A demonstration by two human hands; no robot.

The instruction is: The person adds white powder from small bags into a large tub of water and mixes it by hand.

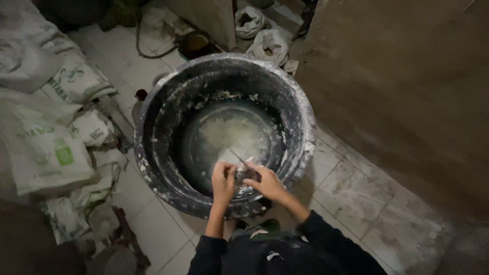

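Reaching into a big black tub (153, 132) on the tiled floor (351, 188).
Both forearms angle inward over its near rim; left hand (223, 183) and right hand (267, 182) close fingers around a small dark, wet object (246, 182).

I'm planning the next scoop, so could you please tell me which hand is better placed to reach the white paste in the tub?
Probably the right hand: it lies further over the tub rim, nearer the paste. The left hand sits at the rim, beside the small tool.

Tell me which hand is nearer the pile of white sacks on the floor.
Left. The left hand is over the black tub's near rim, on the side toward the white sacks; the right hand sits farther from them.
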